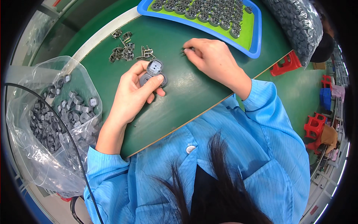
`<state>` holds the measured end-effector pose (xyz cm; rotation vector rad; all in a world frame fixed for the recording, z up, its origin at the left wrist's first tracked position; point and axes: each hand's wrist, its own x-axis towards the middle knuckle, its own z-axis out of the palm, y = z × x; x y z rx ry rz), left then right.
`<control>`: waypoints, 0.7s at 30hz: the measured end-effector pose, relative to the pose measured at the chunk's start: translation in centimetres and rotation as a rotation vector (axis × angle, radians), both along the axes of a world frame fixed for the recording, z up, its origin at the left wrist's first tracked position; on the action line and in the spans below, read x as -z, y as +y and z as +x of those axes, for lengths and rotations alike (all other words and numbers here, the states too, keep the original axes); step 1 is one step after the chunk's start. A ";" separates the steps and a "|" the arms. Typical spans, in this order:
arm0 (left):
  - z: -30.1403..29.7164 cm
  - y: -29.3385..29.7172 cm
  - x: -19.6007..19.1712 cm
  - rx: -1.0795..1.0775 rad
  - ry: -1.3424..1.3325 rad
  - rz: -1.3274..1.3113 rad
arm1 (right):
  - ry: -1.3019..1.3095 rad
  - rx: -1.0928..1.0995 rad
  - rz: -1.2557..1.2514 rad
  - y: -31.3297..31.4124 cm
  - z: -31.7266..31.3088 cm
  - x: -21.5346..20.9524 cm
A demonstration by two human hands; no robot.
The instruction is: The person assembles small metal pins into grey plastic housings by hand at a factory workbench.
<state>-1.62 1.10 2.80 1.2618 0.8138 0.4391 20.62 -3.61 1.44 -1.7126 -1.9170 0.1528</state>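
My left hand (pixel 128 91) is closed around a few grey round plastic housings (pixel 154 67). One of them stands out past the fingertips with its inner face up, showing small holes; my thumb presses on another. To the right, my right hand (pixel 218 61) pinches a small dark metal piece (pixel 182 51) between thumb and fingertips, just above the table. Its exact shape is too small to make out. Beyond my left hand lies a loose pile of metal contact parts (pixel 128 52) on the green table (pixel 179 100).
A blue tray (pixel 255 41) with a lime-green base holds rows of filled housings at the far side. On the left, an open clear bag (pixel 33 156) contains many grey housings, with a black cable (pixel 71 136) across it. Another full bag (pixel 294 26) and red stools (pixel 315 128) are at right.
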 end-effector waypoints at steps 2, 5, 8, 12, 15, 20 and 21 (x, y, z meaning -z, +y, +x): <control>0.1 0.0 0.2 0.030 0.039 0.053 | -0.037 0.067 -0.064 -0.6 0.3 -0.3; 0.3 -0.4 0.2 0.056 0.105 0.176 | -0.074 0.130 -0.138 -1.3 0.5 -0.9; 0.6 -0.7 0.4 0.043 0.152 0.266 | -0.038 0.110 -0.157 -1.9 0.8 -1.4; 1.1 -0.6 0.2 0.118 0.208 0.272 | 0.136 0.084 -0.118 -2.1 2.0 -1.7; 1.9 -0.3 0.1 0.136 0.177 0.243 | 0.170 -0.091 -0.053 -0.6 2.5 -1.2; 2.9 -0.4 -0.5 0.136 0.227 0.208 | 0.453 -0.119 -0.354 -0.9 2.4 -0.7; 2.9 -0.4 -0.4 0.165 0.239 0.192 | 0.857 -0.138 -0.439 -1.2 2.2 -0.4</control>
